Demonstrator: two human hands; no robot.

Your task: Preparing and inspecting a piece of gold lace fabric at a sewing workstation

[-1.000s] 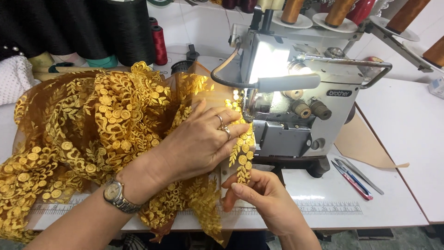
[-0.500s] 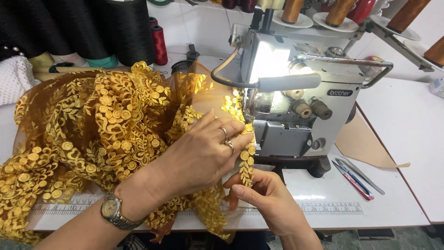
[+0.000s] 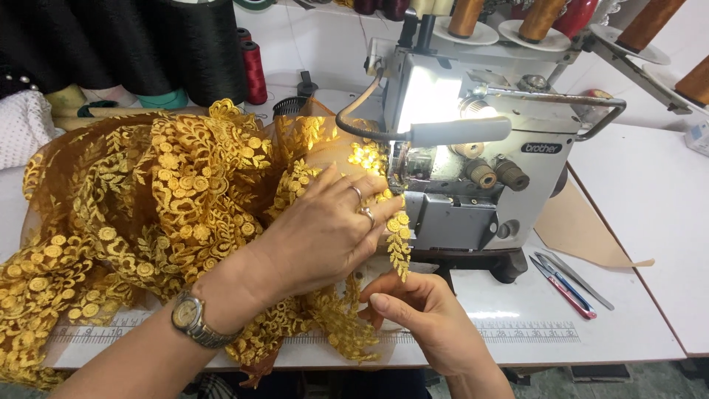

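Note:
A heap of gold floral lace fabric (image 3: pixel 148 207) on brown mesh covers the left of the white table (image 3: pixel 642 222). My left hand (image 3: pixel 325 229), with rings and a wristwatch, lies flat on the lace and presses it against the front of the grey sewing machine (image 3: pixel 473 170). A narrow scalloped edge of the lace (image 3: pixel 399 240) hangs down beside the machine's needle area. My right hand (image 3: pixel 417 314) is below it, fingers pinched on the lower part of that lace edge near the table's front.
Thread snips with red and blue handles (image 3: pixel 565 281) lie right of the machine, beside a tan paper piece (image 3: pixel 576 229). Thread cones (image 3: pixel 465 16) stand on top at the back; black fabric (image 3: pixel 148 44) and a red spool (image 3: pixel 253 70) sit behind. A ruler strip (image 3: pixel 517 332) runs along the table front.
My left hand has slid the lace forward toward the machine. My right hand has shifted slightly along the hanging lace edge.

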